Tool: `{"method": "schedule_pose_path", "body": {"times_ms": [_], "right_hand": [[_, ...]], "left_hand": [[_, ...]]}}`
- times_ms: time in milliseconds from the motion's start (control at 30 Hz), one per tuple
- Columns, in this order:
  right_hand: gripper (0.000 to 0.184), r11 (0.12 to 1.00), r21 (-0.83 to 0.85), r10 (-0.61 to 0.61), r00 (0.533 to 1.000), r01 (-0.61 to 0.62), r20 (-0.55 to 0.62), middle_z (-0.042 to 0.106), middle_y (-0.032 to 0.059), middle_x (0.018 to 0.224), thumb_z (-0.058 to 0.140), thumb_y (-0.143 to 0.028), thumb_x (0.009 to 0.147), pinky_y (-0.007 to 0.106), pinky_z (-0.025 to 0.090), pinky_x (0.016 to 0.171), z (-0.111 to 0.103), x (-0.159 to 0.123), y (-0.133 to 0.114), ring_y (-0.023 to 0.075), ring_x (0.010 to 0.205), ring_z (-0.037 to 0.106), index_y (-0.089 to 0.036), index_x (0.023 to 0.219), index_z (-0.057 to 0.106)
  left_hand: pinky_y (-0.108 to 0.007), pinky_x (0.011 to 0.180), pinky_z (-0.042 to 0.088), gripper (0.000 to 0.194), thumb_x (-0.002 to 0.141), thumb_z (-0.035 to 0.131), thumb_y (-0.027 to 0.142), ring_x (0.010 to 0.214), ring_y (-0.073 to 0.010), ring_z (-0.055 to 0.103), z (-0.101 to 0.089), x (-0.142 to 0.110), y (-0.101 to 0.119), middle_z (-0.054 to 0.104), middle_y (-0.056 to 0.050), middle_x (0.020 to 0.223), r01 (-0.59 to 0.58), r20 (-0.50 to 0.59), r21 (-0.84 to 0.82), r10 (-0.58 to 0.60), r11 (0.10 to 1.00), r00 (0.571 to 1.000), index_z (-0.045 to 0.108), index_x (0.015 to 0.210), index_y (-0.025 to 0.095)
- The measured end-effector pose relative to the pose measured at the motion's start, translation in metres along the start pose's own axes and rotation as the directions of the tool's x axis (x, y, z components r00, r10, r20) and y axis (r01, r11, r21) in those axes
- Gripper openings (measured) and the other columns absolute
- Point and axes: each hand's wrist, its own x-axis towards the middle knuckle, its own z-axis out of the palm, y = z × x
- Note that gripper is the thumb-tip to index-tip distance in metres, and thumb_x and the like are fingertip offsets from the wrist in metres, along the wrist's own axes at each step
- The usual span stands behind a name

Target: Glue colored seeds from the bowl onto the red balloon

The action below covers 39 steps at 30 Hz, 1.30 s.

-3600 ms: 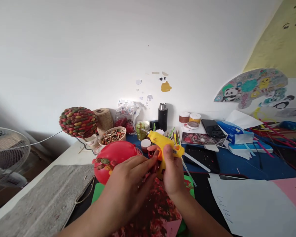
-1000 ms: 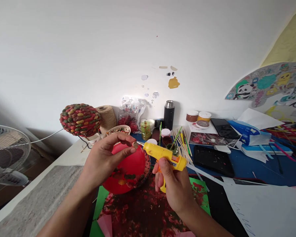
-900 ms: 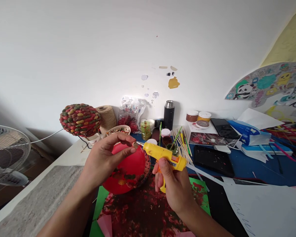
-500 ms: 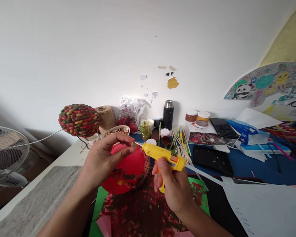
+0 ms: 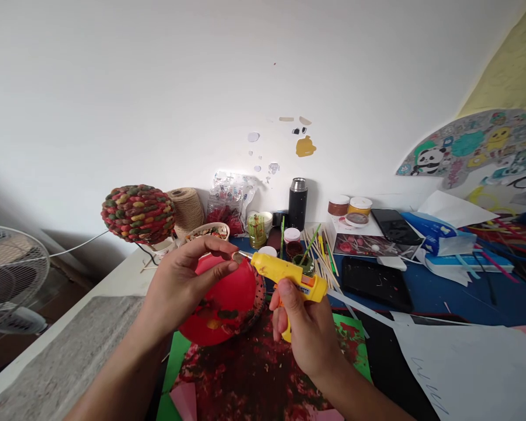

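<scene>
Left hand has a small piece up at the glue gun nozzle.
Moved there from beside the right hand; pinches piece above red balloon, so gluing looks underway, piece not yet placed. Tip contact unclear. Right hand grips gun, fingers wrapped round.

At the glue gun, the left hand has moved from handle to nozzle.

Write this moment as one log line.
left hand: fingers pinch small piece; right hand: grips yellow glue gun; nozzle: at small piece; red balloon: near left hand
</scene>
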Motion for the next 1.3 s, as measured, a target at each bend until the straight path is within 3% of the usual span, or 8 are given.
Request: {"method": "schedule_pose_path", "body": {"times_ms": [367, 867, 1300], "right_hand": [[0.089, 0.999, 0.001, 0.046, 0.999, -0.046, 0.02, 0.049, -0.005, 0.041, 0.071, -0.11, 0.08, 0.024, 0.039, 0.043, 0.001, 0.003, 0.0, 0.0125, 0.036, 0.054, -0.022, 0.066, 0.068], [0.088, 0.999, -0.01, 0.042, 0.998, -0.042, 0.038, 0.048, -0.0058, 0.043, 0.07, -0.109, 0.081, 0.024, 0.039, 0.043, 0.0, 0.003, 0.001, 0.0119, 0.036, 0.053, -0.022, 0.067, 0.066], [0.087, 0.999, -0.021, 0.044, 0.998, -0.043, 0.051, 0.049, -0.0055, 0.042, 0.069, -0.108, 0.084, 0.024, 0.041, 0.044, -0.001, 0.002, 0.005, 0.0123, 0.037, 0.054, -0.023, 0.067, 0.066]], "left_hand": [[-0.044, 0.099, 0.064, 0.03, 0.089, 0.098, 0.059, 0.105, -0.031, 0.083, -0.001, -0.001, -0.013, 0.09, -0.005, 0.11, -0.023, -0.02, -0.014, 0.022, 1.0, 1.0, 0.09, 0.101, 0.032], [-0.042, 0.094, 0.067, 0.03, 0.087, 0.1, 0.057, 0.1, -0.0306, 0.085, -0.001, -0.001, -0.013, 0.09, -0.006, 0.104, -0.06, -0.078, -0.003, 0.06, 0.998, 0.995, 0.091, 0.097, 0.03], [-0.042, 0.095, 0.068, 0.038, 0.083, 0.103, 0.062, 0.102, -0.0304, 0.084, 0.0, 0.0, -0.008, 0.089, -0.006, 0.1, -0.018, -0.087, -0.063, 0.012, 0.998, 0.996, 0.09, 0.098, 0.029]]}}
